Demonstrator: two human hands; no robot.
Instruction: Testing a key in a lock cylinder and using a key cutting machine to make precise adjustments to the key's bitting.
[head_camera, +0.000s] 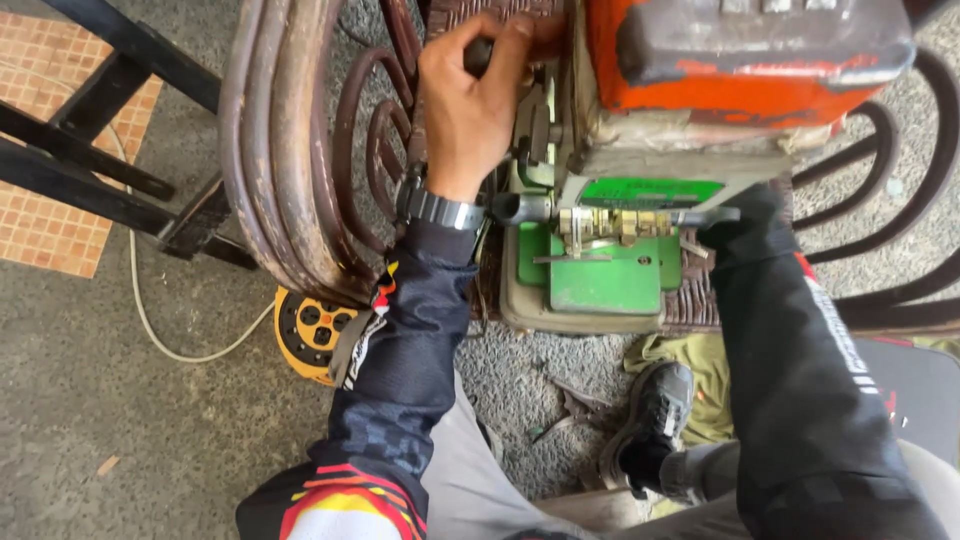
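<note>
My left hand, with a dark watch on the wrist, is shut on a dark knob at the left side of a small bench machine. The machine has a green base and a worn orange top housing. Brass-coloured parts sit clamped in its vise at the front. My right sleeve reaches the grey lever at the machine's right front. The right hand itself is hidden under the dark cuff and the housing, so its grip cannot be made out.
The machine rests on a woven seat of a rattan chair with curved brown arms. A yellow cable reel and white cord lie on the concrete at left, near a black metal frame. My black shoe stands beside a green cloth.
</note>
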